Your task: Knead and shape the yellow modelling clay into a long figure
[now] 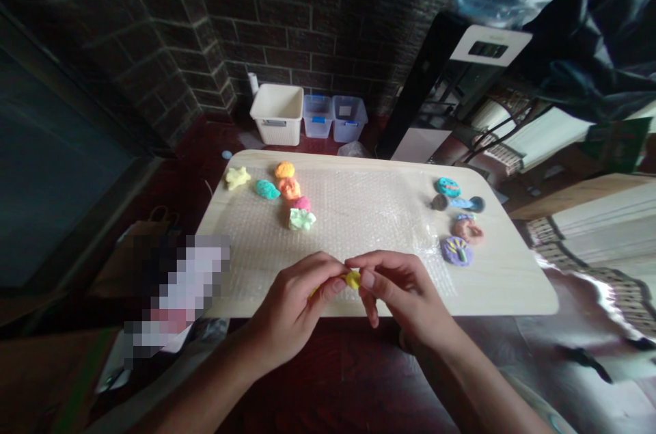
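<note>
Between my two hands, over the table's near edge, is a small yellow lump of modelling clay (352, 279). My left hand (302, 297) pinches it between thumb and fingers, and a bit of yellow also shows below that thumb. The thumb and fingers of my right hand (404, 287) close on the lump's other side. Further off on the left lie clay lumps: a pale yellow star-like one (238, 178), a teal one (267, 188), an orange one (290, 188) and a pale green one (302, 219). To the right rests a purple disc (458, 251) with yellow strips.
Bubble wrap (359, 208) covers much of the pale wooden table (507, 277). A grey-and-blue dumbbell-shaped piece (458, 203) lies near a teal disc (447, 186). Behind the table stand a white bin (278, 116), clear boxes (349, 119) and a water dispenser (425, 85).
</note>
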Action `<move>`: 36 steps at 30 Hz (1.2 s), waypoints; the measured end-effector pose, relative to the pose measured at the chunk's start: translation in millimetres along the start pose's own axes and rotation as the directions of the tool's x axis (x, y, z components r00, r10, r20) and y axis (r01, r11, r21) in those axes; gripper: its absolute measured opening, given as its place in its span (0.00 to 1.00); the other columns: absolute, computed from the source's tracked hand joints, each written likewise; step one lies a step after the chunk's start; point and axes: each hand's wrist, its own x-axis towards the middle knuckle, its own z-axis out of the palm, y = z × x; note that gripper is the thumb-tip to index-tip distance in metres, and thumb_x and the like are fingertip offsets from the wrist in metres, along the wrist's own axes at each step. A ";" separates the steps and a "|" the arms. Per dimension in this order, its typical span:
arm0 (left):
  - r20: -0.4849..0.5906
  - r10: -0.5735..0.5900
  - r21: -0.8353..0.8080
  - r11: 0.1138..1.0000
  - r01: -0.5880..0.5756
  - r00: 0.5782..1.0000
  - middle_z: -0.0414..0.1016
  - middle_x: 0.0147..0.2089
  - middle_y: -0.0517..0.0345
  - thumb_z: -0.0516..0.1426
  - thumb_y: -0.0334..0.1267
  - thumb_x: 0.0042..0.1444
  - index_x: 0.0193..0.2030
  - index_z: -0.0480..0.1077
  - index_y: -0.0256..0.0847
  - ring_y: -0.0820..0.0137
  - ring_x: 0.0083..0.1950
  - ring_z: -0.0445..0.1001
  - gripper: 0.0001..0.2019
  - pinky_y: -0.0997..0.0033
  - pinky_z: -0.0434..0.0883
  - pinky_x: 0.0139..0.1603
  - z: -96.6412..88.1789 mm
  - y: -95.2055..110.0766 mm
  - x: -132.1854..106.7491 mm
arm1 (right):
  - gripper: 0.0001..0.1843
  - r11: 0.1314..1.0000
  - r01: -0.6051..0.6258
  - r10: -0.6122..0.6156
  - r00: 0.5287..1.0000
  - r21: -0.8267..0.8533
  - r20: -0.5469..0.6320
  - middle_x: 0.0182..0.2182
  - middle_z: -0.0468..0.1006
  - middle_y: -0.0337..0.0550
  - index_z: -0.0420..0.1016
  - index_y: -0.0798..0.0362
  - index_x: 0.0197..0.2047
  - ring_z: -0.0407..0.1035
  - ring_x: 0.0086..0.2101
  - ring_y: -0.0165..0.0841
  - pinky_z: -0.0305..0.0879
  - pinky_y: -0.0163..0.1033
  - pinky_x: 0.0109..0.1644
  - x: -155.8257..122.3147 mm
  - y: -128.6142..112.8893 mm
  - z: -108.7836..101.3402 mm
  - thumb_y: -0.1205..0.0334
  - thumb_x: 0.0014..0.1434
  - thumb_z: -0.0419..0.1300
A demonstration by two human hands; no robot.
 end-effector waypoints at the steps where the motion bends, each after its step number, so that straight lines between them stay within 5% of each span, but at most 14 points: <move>1: -0.013 0.035 0.052 0.998 -0.034 0.999 0.78 0.39 0.56 0.56 0.32 0.72 0.46 0.76 0.40 0.70 0.41 0.78 0.07 0.73 0.72 0.43 0.4 -1.2 -1.0 | 0.09 0.999 -0.023 0.022 1.000 0.040 0.010 0.28 0.79 0.37 0.87 0.50 0.49 0.70 0.20 0.25 0.70 0.29 0.21 -0.1 0.8 0.1 0.58 0.66 0.69; 11: -0.014 0.168 0.128 0.978 -0.165 0.986 0.83 0.43 0.54 0.58 0.27 0.69 0.50 0.77 0.41 0.70 0.44 0.81 0.08 0.74 0.75 0.46 -1.7 6.8 -1.3 | 0.14 0.902 -0.229 0.186 0.971 0.365 0.151 0.26 0.79 0.32 0.79 0.52 0.47 0.71 0.16 0.23 0.72 0.26 0.17 1.2 -2.2 7.6 0.62 0.60 0.74; 36: 0.013 0.238 0.134 0.962 -0.238 0.971 0.84 0.43 0.53 0.60 0.28 0.69 0.55 0.78 0.39 0.71 0.43 0.83 0.11 0.78 0.77 0.44 0.5 5.9 -6.6 | 0.17 0.915 -0.276 0.216 0.951 0.295 0.219 0.23 0.79 0.31 0.75 0.54 0.47 0.71 0.15 0.23 0.75 0.27 0.19 -1.3 7.4 3.3 0.63 0.59 0.75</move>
